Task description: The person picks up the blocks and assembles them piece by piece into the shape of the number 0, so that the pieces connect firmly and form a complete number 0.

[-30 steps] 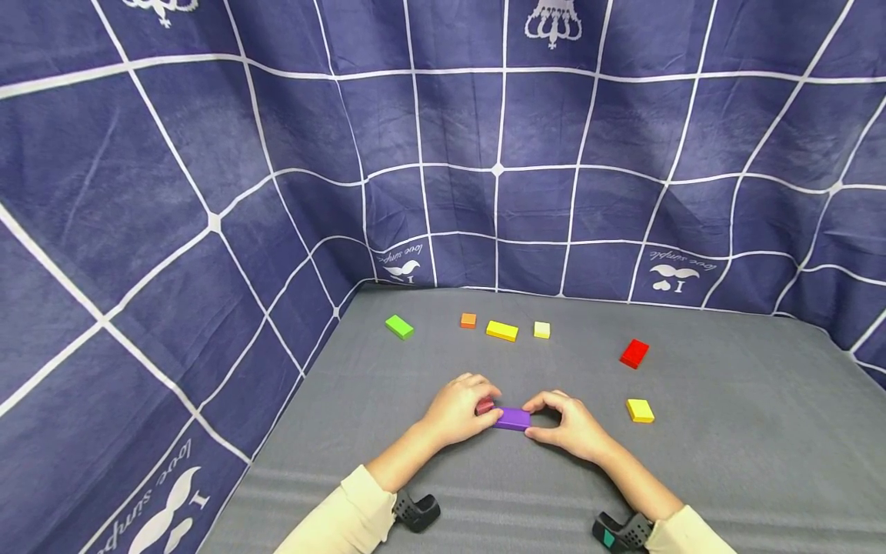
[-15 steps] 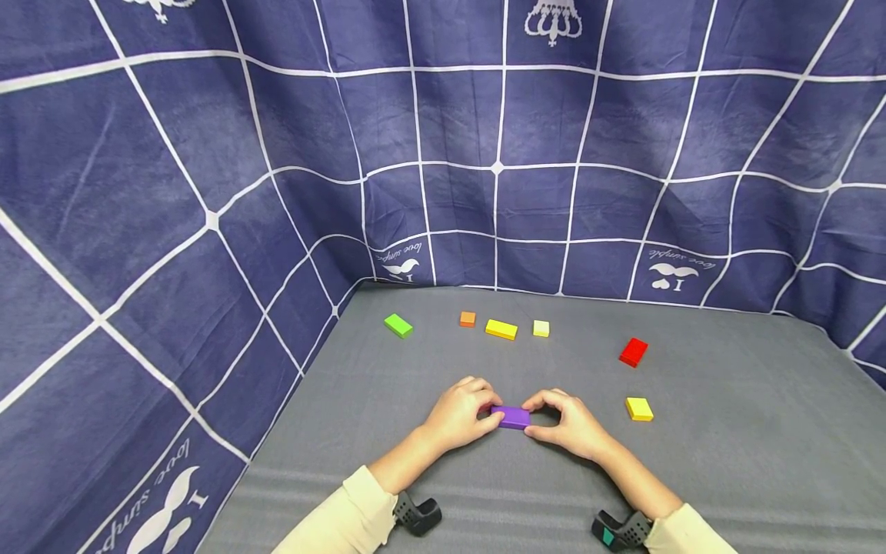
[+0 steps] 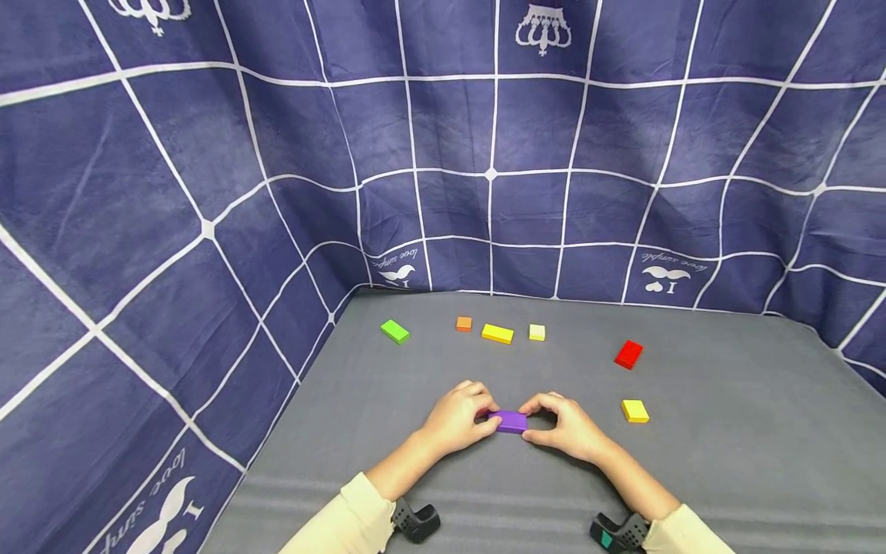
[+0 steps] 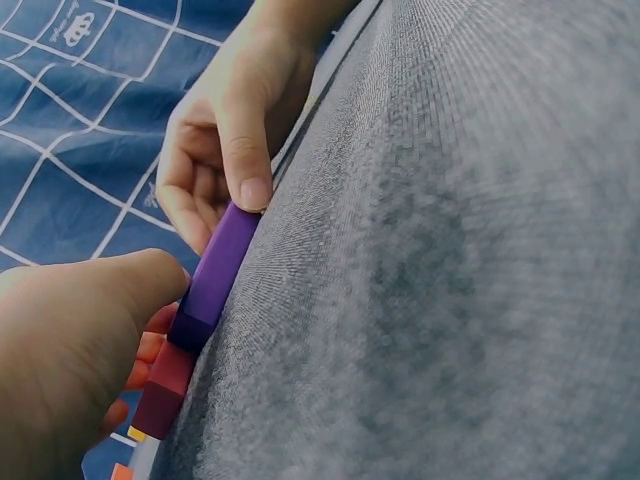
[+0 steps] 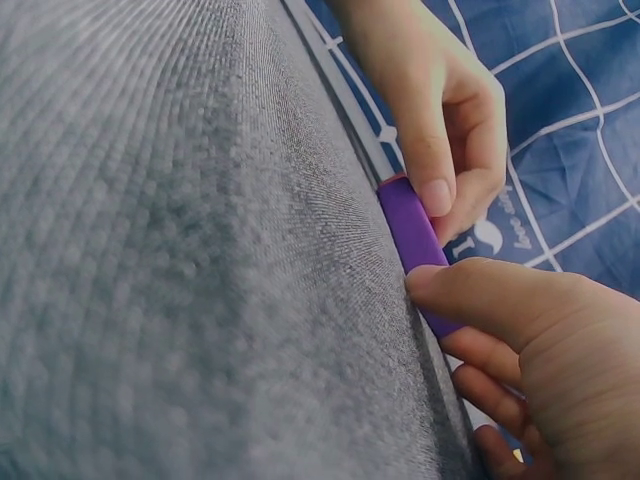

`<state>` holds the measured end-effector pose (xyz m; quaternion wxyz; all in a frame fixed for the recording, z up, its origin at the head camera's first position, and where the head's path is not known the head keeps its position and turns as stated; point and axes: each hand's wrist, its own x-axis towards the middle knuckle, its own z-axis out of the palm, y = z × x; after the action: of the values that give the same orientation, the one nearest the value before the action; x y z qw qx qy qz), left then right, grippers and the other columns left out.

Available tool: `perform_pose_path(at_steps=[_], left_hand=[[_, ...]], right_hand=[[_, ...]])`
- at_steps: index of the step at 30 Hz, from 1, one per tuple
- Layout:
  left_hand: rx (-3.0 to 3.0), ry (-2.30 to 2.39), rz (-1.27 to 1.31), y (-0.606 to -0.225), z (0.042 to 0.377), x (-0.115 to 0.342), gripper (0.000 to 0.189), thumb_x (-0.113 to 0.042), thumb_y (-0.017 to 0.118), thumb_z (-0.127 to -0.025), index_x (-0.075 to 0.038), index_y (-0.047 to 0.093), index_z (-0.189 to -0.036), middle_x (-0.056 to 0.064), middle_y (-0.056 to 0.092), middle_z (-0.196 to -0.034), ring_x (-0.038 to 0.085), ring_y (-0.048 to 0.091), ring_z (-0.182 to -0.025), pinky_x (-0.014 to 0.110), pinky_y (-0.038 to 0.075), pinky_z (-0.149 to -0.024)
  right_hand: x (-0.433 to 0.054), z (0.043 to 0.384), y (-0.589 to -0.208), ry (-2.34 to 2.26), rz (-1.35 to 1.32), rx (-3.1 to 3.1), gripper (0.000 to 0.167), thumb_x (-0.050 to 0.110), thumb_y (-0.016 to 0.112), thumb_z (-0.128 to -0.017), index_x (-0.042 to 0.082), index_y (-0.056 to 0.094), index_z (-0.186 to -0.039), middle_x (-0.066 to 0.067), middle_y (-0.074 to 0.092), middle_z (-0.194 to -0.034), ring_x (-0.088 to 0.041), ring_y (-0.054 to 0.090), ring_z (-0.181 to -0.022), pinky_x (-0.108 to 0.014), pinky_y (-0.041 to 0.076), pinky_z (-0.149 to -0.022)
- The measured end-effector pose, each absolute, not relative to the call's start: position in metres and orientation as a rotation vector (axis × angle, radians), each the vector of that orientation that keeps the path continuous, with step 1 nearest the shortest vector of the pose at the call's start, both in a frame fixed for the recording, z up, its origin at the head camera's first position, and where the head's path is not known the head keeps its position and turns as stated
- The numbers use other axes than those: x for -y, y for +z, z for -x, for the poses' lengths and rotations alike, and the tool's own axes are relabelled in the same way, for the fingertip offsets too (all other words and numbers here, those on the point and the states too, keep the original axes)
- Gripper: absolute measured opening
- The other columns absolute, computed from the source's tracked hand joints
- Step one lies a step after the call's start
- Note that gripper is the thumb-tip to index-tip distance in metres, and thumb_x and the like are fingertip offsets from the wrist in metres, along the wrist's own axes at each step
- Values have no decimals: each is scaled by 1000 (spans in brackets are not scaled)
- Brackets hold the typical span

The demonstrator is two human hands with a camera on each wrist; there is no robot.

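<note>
A purple block [image 3: 511,422] lies flat on the grey table between both hands. My left hand [image 3: 457,419] pinches its left end between thumb and fingers. The right hand [image 3: 567,431] holds the opposite end, thumb on the near side and fingertips on the far side. In the left wrist view a dark red block [image 4: 165,392] adjoins the left end of the purple one, seemingly touching it, under the left fingers. Those fingers hide it in the head view, and only a thin red edge [image 5: 393,180] shows in the right wrist view.
Along the back of the table lie a green block [image 3: 395,332], an orange block [image 3: 464,324], a yellow block [image 3: 497,334] and a pale yellow block [image 3: 537,332]. To the right are a red block [image 3: 628,355] and another yellow block [image 3: 634,411]. A blue curtain [image 3: 443,208] stands behind.
The left fingers have closed in over the dark red block, which showed between them one second ago and is now hidden in the head view. The right hand has hardly moved.
</note>
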<state>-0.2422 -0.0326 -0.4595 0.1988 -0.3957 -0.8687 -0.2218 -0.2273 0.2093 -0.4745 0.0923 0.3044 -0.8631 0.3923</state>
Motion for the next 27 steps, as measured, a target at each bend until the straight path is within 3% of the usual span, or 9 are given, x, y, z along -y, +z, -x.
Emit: perform_pose_path(at_steps=[15, 27], left_hand=[[2405, -625, 1112, -462, 243, 33, 7, -23, 75, -81, -18, 72, -83, -7, 59, -82, 9, 52, -77, 19, 43, -67], [2418, -629, 1110, -462, 243, 33, 6, -24, 75, -81, -19, 72, -83, -8, 60, -83, 10, 53, -78, 21, 44, -68]], right_hand=[[-213, 229, -460, 1217, -898, 2661, 30, 18, 84, -75, 10, 70, -101, 5, 68, -94, -14, 62, -89, -32, 50, -82], [-243, 223, -450, 1118, -853, 2661, 33, 19, 84, -76, 9, 70, -104, 1, 69, -98, -19, 63, -91, -36, 50, -83]])
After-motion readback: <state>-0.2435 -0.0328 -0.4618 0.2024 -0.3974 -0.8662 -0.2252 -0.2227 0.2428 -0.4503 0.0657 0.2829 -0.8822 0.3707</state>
